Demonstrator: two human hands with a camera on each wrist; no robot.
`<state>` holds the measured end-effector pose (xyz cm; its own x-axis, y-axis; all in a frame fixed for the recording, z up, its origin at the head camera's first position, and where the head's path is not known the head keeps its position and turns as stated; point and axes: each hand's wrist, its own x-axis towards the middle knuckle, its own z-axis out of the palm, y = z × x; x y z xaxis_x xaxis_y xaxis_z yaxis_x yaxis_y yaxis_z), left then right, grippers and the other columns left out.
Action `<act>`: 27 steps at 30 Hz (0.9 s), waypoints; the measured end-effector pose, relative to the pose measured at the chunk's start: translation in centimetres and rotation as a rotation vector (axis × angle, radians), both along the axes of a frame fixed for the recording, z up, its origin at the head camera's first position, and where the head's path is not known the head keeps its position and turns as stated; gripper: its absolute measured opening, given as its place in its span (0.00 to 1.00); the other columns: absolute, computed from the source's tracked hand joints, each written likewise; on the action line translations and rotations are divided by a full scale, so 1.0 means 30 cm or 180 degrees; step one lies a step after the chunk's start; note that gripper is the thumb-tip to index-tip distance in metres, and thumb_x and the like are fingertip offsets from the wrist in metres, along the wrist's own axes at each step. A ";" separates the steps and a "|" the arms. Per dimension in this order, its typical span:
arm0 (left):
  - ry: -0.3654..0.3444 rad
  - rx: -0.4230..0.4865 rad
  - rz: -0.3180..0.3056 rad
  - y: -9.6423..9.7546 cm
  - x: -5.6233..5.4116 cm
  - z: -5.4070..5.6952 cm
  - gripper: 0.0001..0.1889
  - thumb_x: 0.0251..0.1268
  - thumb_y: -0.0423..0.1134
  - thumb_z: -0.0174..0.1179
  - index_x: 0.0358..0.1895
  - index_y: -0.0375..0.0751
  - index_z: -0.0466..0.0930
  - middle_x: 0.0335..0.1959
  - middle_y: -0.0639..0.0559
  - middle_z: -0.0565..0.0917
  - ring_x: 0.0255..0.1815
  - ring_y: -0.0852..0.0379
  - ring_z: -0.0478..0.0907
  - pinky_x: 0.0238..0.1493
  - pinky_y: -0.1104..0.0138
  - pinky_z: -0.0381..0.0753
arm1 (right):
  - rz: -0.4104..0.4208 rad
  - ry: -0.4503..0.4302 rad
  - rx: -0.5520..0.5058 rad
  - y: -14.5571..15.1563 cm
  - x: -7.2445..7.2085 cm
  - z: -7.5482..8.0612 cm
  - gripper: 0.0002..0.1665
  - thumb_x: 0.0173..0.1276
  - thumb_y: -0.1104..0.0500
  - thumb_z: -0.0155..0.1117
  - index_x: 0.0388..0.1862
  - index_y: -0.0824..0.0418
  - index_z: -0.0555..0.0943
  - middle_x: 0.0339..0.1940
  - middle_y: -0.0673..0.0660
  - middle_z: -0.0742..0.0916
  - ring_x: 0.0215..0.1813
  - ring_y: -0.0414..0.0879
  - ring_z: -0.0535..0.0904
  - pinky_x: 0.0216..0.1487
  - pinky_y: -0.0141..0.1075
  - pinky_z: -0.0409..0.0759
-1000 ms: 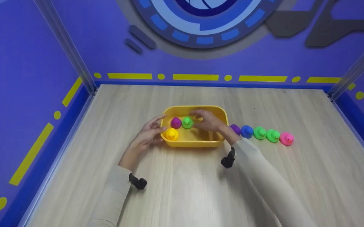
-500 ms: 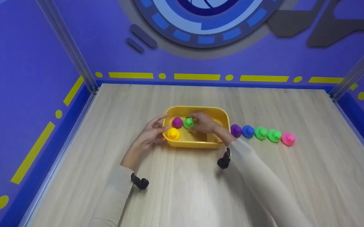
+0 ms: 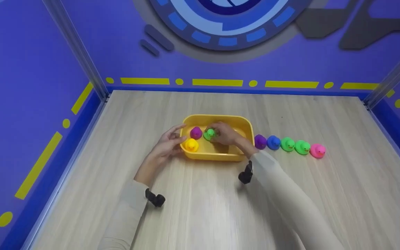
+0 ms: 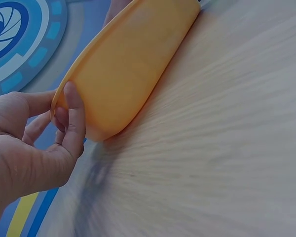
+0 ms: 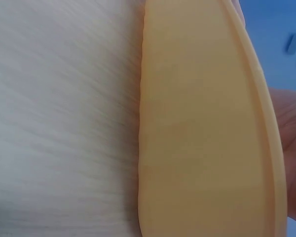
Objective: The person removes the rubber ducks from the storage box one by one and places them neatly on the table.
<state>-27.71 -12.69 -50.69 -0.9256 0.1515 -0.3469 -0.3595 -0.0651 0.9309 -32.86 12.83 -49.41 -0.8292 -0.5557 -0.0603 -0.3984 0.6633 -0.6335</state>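
A yellow plastic bin (image 3: 213,157) stands on the table, with three rubber ducks in its left half: a purple duck (image 3: 196,132), a yellow duck (image 3: 191,145) and a green duck (image 3: 209,134). My left hand (image 3: 167,144) holds the bin's left end; the left wrist view has its thumb and fingers at the rim. Reaching over the bin's right side, my right hand (image 3: 224,133) pinches the green duck from the right, its fingertips partly hidden. In the right wrist view the bin's outer wall (image 5: 202,123) covers most of that hand.
Right of the bin runs a row of rubber ducks on the table: a purple duck (image 3: 260,141) close by the bin wall, a blue duck (image 3: 273,142), two green ducks (image 3: 287,144) and a pink duck (image 3: 317,151). Blue panels (image 3: 220,69) enclose the back and sides.
My right hand has moved left and down to the green duck, and its spread fingers have come together on it. The left hand stays at the bin's end.
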 end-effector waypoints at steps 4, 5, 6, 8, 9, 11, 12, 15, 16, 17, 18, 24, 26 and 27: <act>0.0036 0.0003 0.0042 0.008 -0.003 0.007 0.24 0.74 0.35 0.61 0.68 0.60 0.76 0.50 0.50 0.70 0.41 0.55 0.74 0.40 0.67 0.80 | 0.0070 -0.0013 0.0074 0.012 -0.002 0.025 0.18 0.70 0.67 0.65 0.59 0.66 0.80 0.57 0.67 0.83 0.60 0.61 0.75 0.72 0.55 0.72; 0.0052 0.0007 0.0041 0.012 -0.004 0.009 0.23 0.74 0.35 0.61 0.68 0.59 0.76 0.50 0.50 0.70 0.41 0.55 0.74 0.40 0.67 0.79 | 0.0076 -0.0033 0.0102 0.016 -0.002 0.031 0.18 0.71 0.67 0.64 0.59 0.66 0.80 0.57 0.67 0.83 0.59 0.61 0.75 0.72 0.55 0.72; 0.0065 0.0019 0.0042 0.015 -0.005 0.009 0.23 0.74 0.35 0.61 0.68 0.59 0.77 0.49 0.50 0.70 0.40 0.55 0.74 0.40 0.67 0.79 | 0.0083 -0.0044 0.0132 0.020 -0.001 0.037 0.17 0.71 0.67 0.64 0.58 0.66 0.80 0.57 0.67 0.83 0.59 0.61 0.74 0.72 0.55 0.72; 0.0084 0.0035 0.0050 0.021 -0.006 0.008 0.23 0.74 0.35 0.60 0.68 0.58 0.77 0.49 0.50 0.70 0.39 0.55 0.74 0.39 0.67 0.78 | 0.0075 -0.0080 0.0205 0.028 0.003 0.047 0.17 0.72 0.67 0.63 0.59 0.65 0.79 0.57 0.67 0.82 0.60 0.60 0.74 0.72 0.55 0.71; 0.0093 0.0041 0.0050 0.022 -0.005 0.007 0.23 0.74 0.34 0.60 0.68 0.57 0.77 0.48 0.50 0.70 0.38 0.56 0.74 0.39 0.67 0.77 | 0.0051 -0.0120 0.0237 0.032 0.005 0.051 0.17 0.73 0.66 0.63 0.59 0.65 0.79 0.58 0.66 0.82 0.60 0.60 0.74 0.73 0.54 0.71; 0.0111 0.0037 0.0025 0.023 -0.003 0.006 0.22 0.75 0.34 0.60 0.68 0.57 0.77 0.47 0.51 0.69 0.36 0.57 0.73 0.38 0.67 0.76 | -0.0004 -0.0155 0.0308 0.039 0.009 0.056 0.17 0.74 0.66 0.62 0.60 0.64 0.79 0.59 0.66 0.82 0.62 0.60 0.73 0.74 0.54 0.70; 0.0124 0.0039 -0.0001 0.021 -0.001 0.005 0.23 0.75 0.35 0.59 0.69 0.56 0.76 0.47 0.51 0.68 0.36 0.57 0.72 0.37 0.67 0.75 | -0.0002 -0.0132 0.0318 0.043 0.011 0.058 0.18 0.74 0.65 0.61 0.61 0.64 0.79 0.60 0.66 0.81 0.62 0.61 0.73 0.74 0.54 0.70; 0.0172 0.0004 -0.0125 0.011 0.005 0.005 0.24 0.76 0.35 0.59 0.71 0.54 0.74 0.46 0.51 0.67 0.35 0.57 0.72 0.37 0.68 0.76 | 0.0034 -0.0019 0.0272 0.057 0.015 0.070 0.18 0.74 0.67 0.60 0.61 0.66 0.78 0.59 0.67 0.82 0.62 0.62 0.74 0.72 0.55 0.71; 0.0191 -0.0025 -0.0176 0.007 0.007 0.007 0.24 0.76 0.35 0.58 0.72 0.53 0.73 0.46 0.52 0.66 0.34 0.58 0.72 0.37 0.68 0.76 | 0.0062 0.0031 0.0252 0.063 0.016 0.074 0.18 0.73 0.68 0.60 0.60 0.67 0.78 0.59 0.67 0.82 0.62 0.62 0.74 0.71 0.56 0.72; 0.0219 -0.0060 -0.0229 0.002 0.008 0.008 0.25 0.76 0.36 0.59 0.73 0.52 0.72 0.46 0.51 0.67 0.34 0.58 0.73 0.37 0.68 0.78 | 0.0095 0.0074 0.0221 0.067 0.018 0.081 0.18 0.72 0.68 0.60 0.60 0.67 0.78 0.58 0.67 0.82 0.61 0.62 0.75 0.70 0.56 0.73; 0.0237 -0.0104 -0.0268 -0.003 0.008 0.009 0.25 0.75 0.36 0.59 0.73 0.51 0.71 0.46 0.51 0.68 0.34 0.58 0.74 0.37 0.68 0.79 | 0.0115 0.0097 0.0206 0.072 0.021 0.089 0.18 0.72 0.69 0.60 0.60 0.68 0.78 0.58 0.67 0.82 0.61 0.62 0.75 0.70 0.56 0.74; 0.0376 -0.0401 -0.0498 -0.031 0.002 0.022 0.28 0.71 0.37 0.65 0.73 0.49 0.72 0.44 0.50 0.71 0.30 0.57 0.75 0.35 0.69 0.81 | 0.0147 0.0238 0.0133 0.100 0.053 0.125 0.19 0.70 0.72 0.60 0.60 0.68 0.78 0.57 0.67 0.82 0.60 0.61 0.76 0.68 0.56 0.75; 0.0424 -0.0448 -0.0568 -0.039 -0.004 0.022 0.29 0.70 0.37 0.66 0.73 0.48 0.72 0.42 0.50 0.71 0.29 0.56 0.73 0.33 0.70 0.78 | 0.0172 0.0351 0.0024 0.113 0.069 0.132 0.18 0.70 0.73 0.59 0.59 0.70 0.78 0.56 0.68 0.82 0.60 0.62 0.75 0.67 0.57 0.75; 0.0445 -0.0470 -0.0597 -0.042 -0.005 0.023 0.29 0.69 0.38 0.67 0.73 0.48 0.72 0.41 0.50 0.71 0.29 0.56 0.72 0.33 0.70 0.77 | 0.0171 0.0407 -0.0034 0.120 0.077 0.135 0.18 0.70 0.74 0.59 0.58 0.70 0.78 0.56 0.69 0.82 0.59 0.63 0.75 0.66 0.58 0.75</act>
